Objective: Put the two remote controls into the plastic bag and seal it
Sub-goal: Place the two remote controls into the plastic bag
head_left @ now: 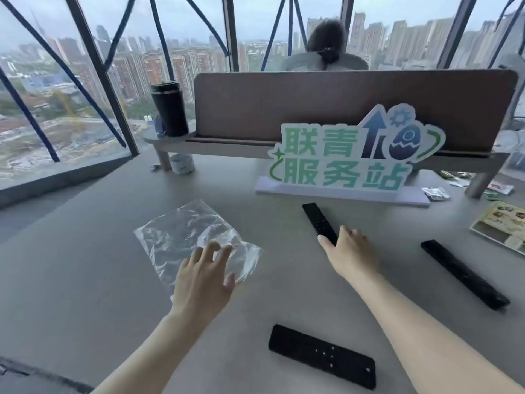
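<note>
Left of the sign (355, 155) and nearer you, the plastic bag (184, 234) lies flat. Your left hand (203, 277) rests on its near corner, fingers spread wide. Just before the sign, your right hand (350, 251) covers the far remote's (316, 220) near end, whether gripping, you cannot tell. Nearer still lies the near remote (321, 355); right of the sign, the right remote (463, 273).

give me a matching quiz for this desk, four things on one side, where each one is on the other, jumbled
1 plastic bag
2 black tumbler
3 green sign
4 slim remote

a on the raised shelf
b near end under the right hand
c under the left hand
d standing on a white base

Pairs: 1-c, 2-a, 3-d, 4-b
</note>
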`<act>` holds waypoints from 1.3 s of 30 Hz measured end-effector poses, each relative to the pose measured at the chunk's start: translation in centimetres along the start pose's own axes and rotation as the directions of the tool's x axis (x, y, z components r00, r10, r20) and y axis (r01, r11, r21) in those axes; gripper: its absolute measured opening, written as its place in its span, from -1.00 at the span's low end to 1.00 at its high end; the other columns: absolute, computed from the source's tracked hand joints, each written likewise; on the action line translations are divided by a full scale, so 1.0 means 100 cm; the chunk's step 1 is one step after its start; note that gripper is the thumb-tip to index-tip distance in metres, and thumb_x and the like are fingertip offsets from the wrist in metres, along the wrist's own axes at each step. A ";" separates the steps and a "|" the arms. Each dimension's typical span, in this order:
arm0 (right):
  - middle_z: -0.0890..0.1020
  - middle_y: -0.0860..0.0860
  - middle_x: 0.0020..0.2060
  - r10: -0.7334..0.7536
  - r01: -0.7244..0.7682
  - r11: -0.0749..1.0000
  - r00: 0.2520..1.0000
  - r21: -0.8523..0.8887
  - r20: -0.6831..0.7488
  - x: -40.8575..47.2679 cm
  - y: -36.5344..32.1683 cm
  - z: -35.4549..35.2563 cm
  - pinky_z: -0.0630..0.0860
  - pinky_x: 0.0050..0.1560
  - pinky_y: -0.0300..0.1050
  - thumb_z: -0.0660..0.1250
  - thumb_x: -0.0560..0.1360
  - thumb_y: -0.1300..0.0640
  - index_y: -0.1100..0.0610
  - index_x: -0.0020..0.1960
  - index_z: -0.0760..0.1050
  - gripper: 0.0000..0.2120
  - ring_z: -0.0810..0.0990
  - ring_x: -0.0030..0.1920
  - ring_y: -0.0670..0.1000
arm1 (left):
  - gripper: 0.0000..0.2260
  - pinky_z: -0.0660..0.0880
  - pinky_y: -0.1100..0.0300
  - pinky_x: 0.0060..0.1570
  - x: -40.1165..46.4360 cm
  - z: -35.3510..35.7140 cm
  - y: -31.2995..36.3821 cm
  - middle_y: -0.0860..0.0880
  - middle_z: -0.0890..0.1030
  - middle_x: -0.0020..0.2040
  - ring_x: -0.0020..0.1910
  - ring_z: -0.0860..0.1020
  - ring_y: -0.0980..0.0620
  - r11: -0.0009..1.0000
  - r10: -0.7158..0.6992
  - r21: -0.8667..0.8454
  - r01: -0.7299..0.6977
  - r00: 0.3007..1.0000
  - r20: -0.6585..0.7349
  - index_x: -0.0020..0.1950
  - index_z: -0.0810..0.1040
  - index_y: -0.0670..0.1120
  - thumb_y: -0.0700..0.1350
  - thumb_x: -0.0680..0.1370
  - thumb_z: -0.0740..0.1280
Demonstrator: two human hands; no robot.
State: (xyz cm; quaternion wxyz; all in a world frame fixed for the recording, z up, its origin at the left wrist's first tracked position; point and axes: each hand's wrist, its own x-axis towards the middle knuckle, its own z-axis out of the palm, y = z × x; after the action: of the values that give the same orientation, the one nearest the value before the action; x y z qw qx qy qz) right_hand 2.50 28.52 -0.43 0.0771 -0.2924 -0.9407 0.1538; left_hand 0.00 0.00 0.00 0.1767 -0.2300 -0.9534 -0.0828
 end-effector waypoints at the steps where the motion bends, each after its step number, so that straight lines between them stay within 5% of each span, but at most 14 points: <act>1: 0.55 0.19 0.15 0.024 -0.024 0.999 1.000 -0.024 0.004 -0.002 -0.002 0.000 0.44 -0.04 0.04 0.15 0.56 -0.23 0.22 0.19 0.45 -0.48 0.52 0.15 0.22 | -0.72 0.52 0.07 -0.30 -0.001 -0.001 -0.003 -0.03 0.59 -0.04 -0.10 0.58 -0.13 1.000 0.006 0.006 -0.007 1.000 0.006 0.02 0.56 -0.01 -0.09 0.33 0.44; 4: 0.62 0.13 0.00 0.057 -0.057 0.998 0.998 -0.015 0.013 -0.007 -0.005 0.002 0.43 -0.16 -0.02 0.20 0.55 -0.18 0.18 0.07 0.45 -0.59 0.61 -0.01 0.21 | -0.91 0.40 0.15 -0.53 -0.003 -0.001 -0.010 0.01 0.55 -0.29 -0.33 0.58 -0.10 0.995 -0.027 0.099 0.022 0.999 0.040 -0.28 0.55 -0.04 -0.20 0.35 0.42; 7: 0.60 0.11 -0.08 0.075 -0.079 0.996 0.993 0.044 0.089 -0.016 -0.004 0.004 0.41 -0.14 -0.04 0.23 0.53 -0.11 0.16 0.05 0.42 -0.67 0.63 -0.01 0.21 | -0.89 0.37 0.12 -0.47 -0.004 -0.003 -0.011 -0.05 0.53 -0.28 -0.37 0.56 -0.19 0.999 -0.035 0.021 0.034 0.998 0.052 -0.27 0.52 -0.10 -0.16 0.46 0.31; 9: 0.60 0.12 -0.23 0.091 -0.138 0.962 0.975 0.234 0.201 -0.023 0.001 -0.002 0.38 -0.25 -0.10 0.23 0.53 -0.04 0.18 -0.01 0.44 -0.73 0.62 -0.22 0.16 | -0.83 0.36 0.12 -0.40 -0.003 -0.008 -0.006 -0.08 0.52 -0.20 -0.30 0.57 -0.21 0.998 -0.030 -0.049 0.033 0.998 0.050 -0.19 0.54 -0.10 -0.09 0.53 0.23; 11: 0.54 0.09 -0.46 0.101 -0.266 0.809 0.941 0.524 0.322 -0.037 0.009 -0.020 0.24 -0.47 -0.20 0.22 0.56 0.03 0.17 -0.13 0.42 -0.79 0.40 -0.56 0.05 | -0.78 0.35 0.13 -0.35 0.001 -0.015 0.005 -0.07 0.50 -0.17 -0.24 0.56 -0.20 0.988 -0.022 -0.151 0.028 0.999 0.039 -0.10 0.57 -0.08 -0.03 0.56 0.19; 14: 0.44 0.08 -0.55 0.040 -0.372 0.495 0.913 0.785 0.407 -0.073 0.037 -0.061 0.06 -0.55 -0.31 0.20 0.60 0.09 0.14 -0.20 0.37 -0.78 0.17 -0.64 -0.04 | -0.79 0.42 0.11 -0.32 0.007 -0.025 0.026 -0.07 0.54 -0.12 -0.16 0.58 -0.18 0.960 -0.012 -0.278 0.011 1.000 -0.001 0.02 0.58 -0.06 -0.03 0.56 0.18; 16: 0.40 0.09 -0.54 -0.032 -0.364 0.417 0.910 0.833 0.414 -0.103 0.052 -0.090 0.05 -0.57 -0.30 0.19 0.59 0.12 0.14 -0.20 0.35 -0.80 0.13 -0.64 -0.05 | -0.78 0.51 0.05 -0.20 0.010 -0.029 0.043 -0.09 0.59 0.01 -0.03 0.59 -0.18 0.932 -0.009 -0.361 0.005 1.000 -0.009 0.13 0.55 -0.05 -0.08 0.55 0.19; 19: 0.33 0.05 -0.55 -0.081 -0.350 0.476 0.896 0.807 0.436 -0.133 0.059 -0.112 0.02 -0.56 -0.27 0.17 0.59 0.12 0.13 -0.24 0.35 -0.77 0.08 -0.60 -0.06 | -0.72 0.53 0.03 -0.02 0.013 -0.037 0.073 -0.08 0.59 0.19 0.08 0.57 -0.12 0.882 -0.019 -0.472 0.011 1.000 -0.012 0.23 0.52 -0.03 -0.13 0.55 0.20; 23: 0.39 0.00 -0.56 -0.076 -0.344 0.589 0.877 0.731 0.474 -0.142 0.035 -0.097 0.05 -0.55 -0.24 0.18 0.60 0.08 0.12 -0.16 0.38 -0.81 0.10 -0.56 -0.05 | -0.76 0.51 0.09 -0.12 0.010 -0.044 0.100 -0.11 0.62 0.07 -0.08 0.58 -0.13 0.852 -0.001 -0.523 -0.025 0.999 -0.051 0.16 0.57 -0.09 -0.18 0.54 0.21; 28: 0.68 0.05 -0.34 -0.173 -0.243 0.539 0.905 0.807 0.388 -0.148 -0.005 -0.064 0.16 -0.57 -0.21 0.14 0.64 0.05 0.16 0.00 0.54 -0.75 0.29 -0.60 -0.04 | -0.77 0.52 0.07 -0.06 0.004 -0.050 0.103 -0.13 0.64 0.06 -0.05 0.60 -0.17 0.867 -0.015 -0.498 -0.034 0.995 -0.094 0.11 0.61 -0.12 -0.18 0.52 0.23; 31: 0.70 0.01 -0.31 -0.103 -0.159 0.600 0.957 0.784 0.273 -0.156 0.008 -0.063 0.28 -0.54 -0.22 0.17 0.62 0.09 0.10 0.03 0.58 -0.78 0.32 -0.57 -0.03 | -0.79 0.47 0.14 -0.13 0.002 -0.048 0.097 -0.11 0.66 0.03 -0.07 0.60 -0.14 0.867 -0.036 -0.497 -0.022 0.994 -0.107 0.05 0.64 -0.13 -0.20 0.52 0.24; 34: 0.71 -0.08 -0.18 -0.102 -0.017 0.832 0.978 0.555 0.182 -0.164 0.037 -0.064 0.54 -0.14 -0.11 0.25 0.55 -0.01 0.01 -0.07 0.63 -0.80 0.58 -0.28 -0.08 | -0.79 0.48 0.14 -0.11 -0.001 -0.047 0.093 -0.09 0.66 0.04 -0.06 0.61 -0.12 0.862 -0.051 -0.506 -0.015 0.992 -0.116 0.07 0.64 -0.11 -0.18 0.52 0.25; 36: 0.65 -0.15 0.02 -0.144 0.057 0.951 0.952 0.304 0.271 -0.173 0.051 -0.062 0.52 0.10 -0.07 0.28 0.46 -0.20 -0.05 0.06 0.60 -0.69 0.61 0.03 -0.07 | -0.77 0.46 0.15 -0.08 -0.003 -0.047 0.093 -0.10 0.66 0.06 -0.02 0.60 -0.13 0.859 -0.063 -0.512 -0.009 0.991 -0.122 0.14 0.61 -0.11 -0.16 0.52 0.27; 39: 0.53 -0.09 0.13 -0.174 0.158 0.985 0.915 0.073 0.363 -0.185 0.054 -0.055 0.48 0.09 -0.04 0.27 0.38 -0.35 -0.05 0.18 0.52 -0.49 0.56 0.13 0.01 | -0.79 0.45 0.15 -0.15 -0.007 -0.048 0.093 -0.13 0.67 -0.05 -0.09 0.60 -0.14 0.860 -0.079 -0.509 0.007 0.990 -0.120 0.09 0.61 -0.12 -0.13 0.51 0.29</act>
State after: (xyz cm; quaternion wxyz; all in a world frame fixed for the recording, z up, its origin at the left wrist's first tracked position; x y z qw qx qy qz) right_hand 21.78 23.45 1.92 -0.0817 -0.1758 -0.9563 0.2188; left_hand 6.38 6.76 4.83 0.1727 -0.2409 -0.8885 -0.3502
